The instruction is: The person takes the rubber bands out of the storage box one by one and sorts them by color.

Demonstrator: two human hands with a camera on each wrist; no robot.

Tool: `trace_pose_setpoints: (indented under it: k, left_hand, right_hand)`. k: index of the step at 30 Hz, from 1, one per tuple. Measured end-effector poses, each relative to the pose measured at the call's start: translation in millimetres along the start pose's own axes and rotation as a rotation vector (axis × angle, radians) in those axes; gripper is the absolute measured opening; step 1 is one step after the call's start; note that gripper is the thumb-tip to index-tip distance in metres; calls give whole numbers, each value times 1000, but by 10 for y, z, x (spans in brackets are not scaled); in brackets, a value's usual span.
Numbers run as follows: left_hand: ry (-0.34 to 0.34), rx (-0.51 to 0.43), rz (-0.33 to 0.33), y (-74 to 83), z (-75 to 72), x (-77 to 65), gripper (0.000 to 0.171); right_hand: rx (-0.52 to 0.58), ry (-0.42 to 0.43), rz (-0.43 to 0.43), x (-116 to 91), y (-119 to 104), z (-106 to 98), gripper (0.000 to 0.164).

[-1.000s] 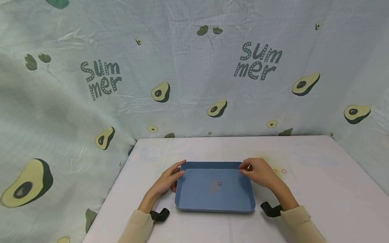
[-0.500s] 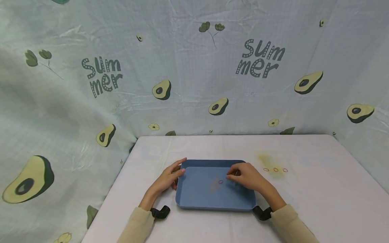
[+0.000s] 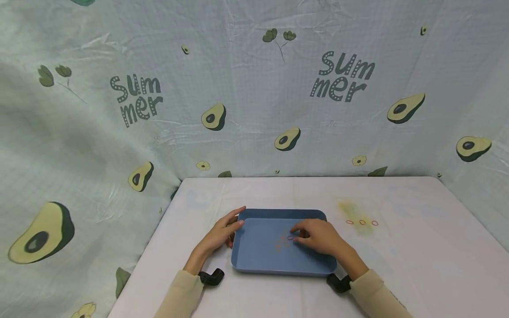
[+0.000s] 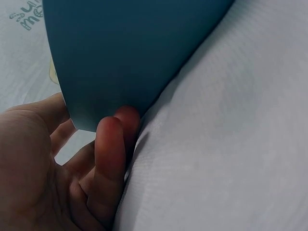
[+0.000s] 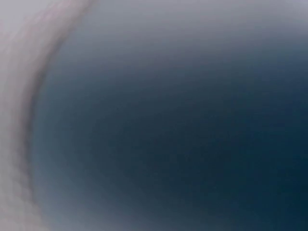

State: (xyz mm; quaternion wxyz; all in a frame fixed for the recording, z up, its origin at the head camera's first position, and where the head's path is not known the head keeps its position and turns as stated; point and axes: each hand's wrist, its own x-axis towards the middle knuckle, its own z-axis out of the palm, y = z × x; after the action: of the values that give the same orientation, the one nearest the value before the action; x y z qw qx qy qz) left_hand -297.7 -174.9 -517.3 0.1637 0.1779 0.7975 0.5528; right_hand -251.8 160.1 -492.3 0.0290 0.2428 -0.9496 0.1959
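Observation:
A shallow blue tray [image 3: 262, 260] lies on the table. My left hand [image 3: 216, 234] holds its left side in the head view, thumb over the rim and other fingers outside. In the left wrist view, curled fingertips [image 4: 110, 132] touch the tray's outer wall [image 4: 125, 57]. Over the tray's right half is my right hand [image 3: 320, 236], thumb and index finger apart. Their tips are close to a small purple ring [image 3: 290, 237] like a rubber band; contact cannot be told. Fainter orange-brown loops [image 3: 278, 247] lie beside it. The right wrist view is blurred, mostly tray [image 5: 168, 134].
Three small red rings, the middle one [image 3: 362, 222] among them, lie in a row right of the tray, near a yellow stain [image 3: 347, 207] on the white tablecloth [image 3: 417, 256]. A printed cloth curtain [image 3: 246, 88] hangs behind the table and along its sides.
My right hand has moved left from the tray's right rim to beside the purple ring, and its thumb and index finger have parted. The left hand keeps its place on the tray.

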Motion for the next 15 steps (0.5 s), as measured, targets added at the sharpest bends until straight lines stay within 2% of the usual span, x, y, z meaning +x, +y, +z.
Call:
trace_pose_setpoints:
  k: [5, 15]
  left_hand:
    - [-6, -1, 8, 1, -2, -3, 57]
    - [-3, 7, 4, 8, -1, 8, 56]
  right_hand:
    - [-19, -22, -28, -6, -2, 19, 20]
    - [25, 9, -17, -20, -20, 10, 6]
